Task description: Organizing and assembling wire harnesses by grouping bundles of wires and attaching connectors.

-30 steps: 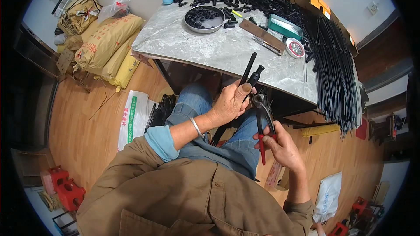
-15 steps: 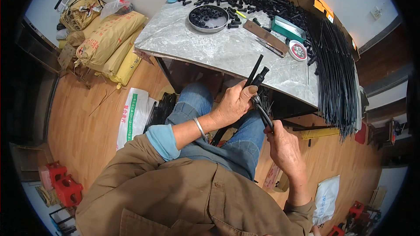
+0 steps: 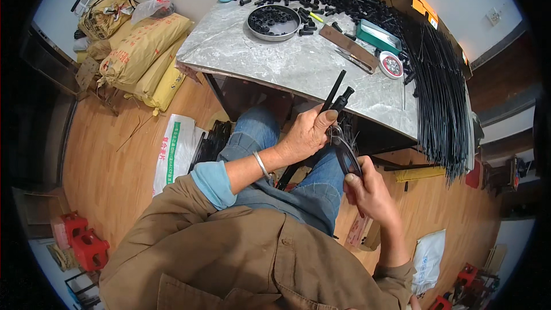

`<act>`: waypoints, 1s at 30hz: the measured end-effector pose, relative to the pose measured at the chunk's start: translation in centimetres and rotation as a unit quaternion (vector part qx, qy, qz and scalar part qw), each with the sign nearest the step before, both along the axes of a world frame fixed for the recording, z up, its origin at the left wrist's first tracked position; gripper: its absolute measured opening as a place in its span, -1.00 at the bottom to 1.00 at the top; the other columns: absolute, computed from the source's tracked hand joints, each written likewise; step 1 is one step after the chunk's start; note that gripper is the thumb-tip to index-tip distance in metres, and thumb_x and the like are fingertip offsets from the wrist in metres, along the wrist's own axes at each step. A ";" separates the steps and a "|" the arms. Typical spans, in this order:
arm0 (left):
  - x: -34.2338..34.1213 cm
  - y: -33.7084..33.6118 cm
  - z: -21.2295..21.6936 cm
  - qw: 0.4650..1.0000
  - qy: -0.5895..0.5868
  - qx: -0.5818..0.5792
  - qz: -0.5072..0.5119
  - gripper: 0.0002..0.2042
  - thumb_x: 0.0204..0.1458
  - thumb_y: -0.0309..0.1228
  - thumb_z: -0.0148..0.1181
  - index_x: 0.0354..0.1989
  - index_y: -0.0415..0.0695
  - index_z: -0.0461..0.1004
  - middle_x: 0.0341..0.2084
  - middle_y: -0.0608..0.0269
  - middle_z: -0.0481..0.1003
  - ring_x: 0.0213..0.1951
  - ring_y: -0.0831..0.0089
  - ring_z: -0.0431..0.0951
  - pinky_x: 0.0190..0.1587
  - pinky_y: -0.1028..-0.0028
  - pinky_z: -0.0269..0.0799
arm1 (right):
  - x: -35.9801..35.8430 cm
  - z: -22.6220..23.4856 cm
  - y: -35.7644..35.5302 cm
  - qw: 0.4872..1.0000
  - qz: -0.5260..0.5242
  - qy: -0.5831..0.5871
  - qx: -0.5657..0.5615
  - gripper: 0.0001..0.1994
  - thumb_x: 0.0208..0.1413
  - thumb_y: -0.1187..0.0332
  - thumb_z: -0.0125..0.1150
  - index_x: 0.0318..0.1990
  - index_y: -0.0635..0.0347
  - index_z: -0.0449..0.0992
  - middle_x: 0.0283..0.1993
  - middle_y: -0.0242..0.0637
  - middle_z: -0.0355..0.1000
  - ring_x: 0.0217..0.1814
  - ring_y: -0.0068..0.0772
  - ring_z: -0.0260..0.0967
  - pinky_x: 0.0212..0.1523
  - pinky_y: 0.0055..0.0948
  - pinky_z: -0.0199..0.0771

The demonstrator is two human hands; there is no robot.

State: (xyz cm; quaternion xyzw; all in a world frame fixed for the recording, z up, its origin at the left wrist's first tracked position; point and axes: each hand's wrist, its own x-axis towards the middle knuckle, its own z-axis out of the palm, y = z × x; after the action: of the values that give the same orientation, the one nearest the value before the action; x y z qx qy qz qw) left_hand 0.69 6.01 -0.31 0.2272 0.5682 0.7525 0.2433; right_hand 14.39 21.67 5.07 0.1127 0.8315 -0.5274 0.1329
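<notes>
My left hand (image 3: pixel 310 135) is closed around a thin black rod (image 3: pixel 334 89) and a thicker black plastic tube fitting (image 3: pixel 344 99), both pointing up and away over my lap. Its thumb presses on the fitting. My right hand (image 3: pixel 374 192) grips a pair of pliers (image 3: pixel 346 158) by dark handles, which are spread apart. The metal head of the pliers is close to my left thumb, by the lower end of the fitting. Whether the jaws touch anything there I cannot make out.
On the marble-patterned table (image 3: pixel 229 43) stand a round metal tray (image 3: pixel 290 33) of small black parts, a green box (image 3: pixel 373 37) and a small round dish (image 3: pixel 391 65). Black fittings (image 3: pixel 338 0) are heaped behind. Long black rods (image 3: pixel 442 103) hang over the right edge. Sacks (image 3: pixel 143 51) lie left.
The handles of the pliers have spread apart, and my right hand has turned and dropped slightly. My left hand keeps its hold on the rod and fitting, almost unmoved.
</notes>
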 end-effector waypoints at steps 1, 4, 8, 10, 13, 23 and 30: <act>0.0 -0.1 0.1 1.000 -0.001 0.000 -0.006 -0.45 0.12 0.19 -0.11 -0.30 -0.17 0.32 -0.74 0.45 0.19 -0.76 0.72 0.18 -0.72 0.66 0.09 | 0.1 -0.1 0.2 1.000 -0.006 -0.001 0.000 -0.84 0.22 0.36 0.05 -0.21 0.16 0.20 -0.56 -0.24 0.32 -0.65 -0.26 0.29 -0.63 -0.37 0.27; 0.1 -0.3 0.2 0.999 -0.028 0.012 -0.039 -0.41 0.10 0.22 -0.12 -0.33 -0.18 0.34 -0.74 0.42 0.23 -0.78 0.70 0.19 -0.74 0.64 0.07 | 1.0 -1.5 0.2 0.870 -0.040 -0.153 -0.466 -0.67 0.15 0.04 0.16 -0.19 -0.02 0.20 -0.65 -0.37 0.17 -0.80 -0.58 0.07 -0.81 -0.58 0.02; 0.8 -0.3 0.7 0.998 -0.028 0.034 -0.043 -0.49 0.13 0.14 -0.05 -0.40 -0.16 0.36 -0.72 0.48 0.20 -0.73 0.74 0.19 -0.70 0.66 0.07 | 2.3 -5.3 -0.4 0.721 0.020 -0.157 -0.674 -0.56 0.00 0.14 0.37 -0.29 0.03 0.14 -0.68 -0.37 0.18 -0.84 -0.58 0.06 -0.84 -0.58 -0.02; 1.1 -0.1 0.7 0.999 -0.021 0.023 -0.026 -0.48 0.13 0.14 -0.04 -0.40 -0.17 0.36 -0.72 0.48 0.20 -0.72 0.74 0.19 -0.69 0.66 0.07 | 1.2 -4.0 1.2 0.834 0.073 -0.142 -0.528 -0.59 0.00 0.21 0.35 -0.26 0.06 0.14 -0.62 -0.31 0.25 -0.78 -0.52 0.15 -0.78 -0.57 0.10; 0.6 -0.4 0.1 1.000 -0.004 0.006 0.003 -0.45 0.11 0.18 -0.07 -0.36 -0.18 0.35 -0.75 0.46 0.19 -0.75 0.71 0.19 -0.70 0.66 0.07 | 1.1 -0.9 1.4 0.967 0.097 -0.138 -0.192 -0.70 0.03 0.42 0.24 -0.17 0.21 0.24 -0.38 -0.15 0.41 -0.53 -0.39 0.38 -0.54 -0.54 0.38; 0.8 -0.7 0.1 0.999 -0.009 0.017 -0.028 -0.40 0.08 0.23 -0.09 -0.30 -0.21 0.33 -0.78 0.43 0.20 -0.76 0.68 0.21 -0.71 0.64 0.09 | 3.2 -1.3 0.2 0.877 -0.085 -0.171 -0.441 -0.67 0.23 0.10 0.06 -0.30 0.23 0.34 -0.70 -0.32 0.25 -0.80 -0.57 0.15 -0.80 -0.55 0.18; 1.3 -0.5 0.4 0.999 0.007 0.013 -0.042 -0.41 0.08 0.23 -0.10 -0.29 -0.19 0.33 -0.75 0.42 0.21 -0.75 0.68 0.19 -0.70 0.64 0.11 | 2.5 -2.3 1.5 0.864 0.074 -0.172 -0.468 -0.58 0.02 0.08 0.32 -0.28 0.18 0.25 -0.64 -0.33 0.29 -0.79 -0.48 0.21 -0.79 -0.50 0.22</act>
State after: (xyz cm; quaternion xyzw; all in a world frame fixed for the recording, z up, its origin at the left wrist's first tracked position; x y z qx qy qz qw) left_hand 2.02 5.48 0.06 0.2596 0.5501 0.7474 0.2674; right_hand 16.93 23.22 2.73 0.0637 0.4571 -0.8155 0.3494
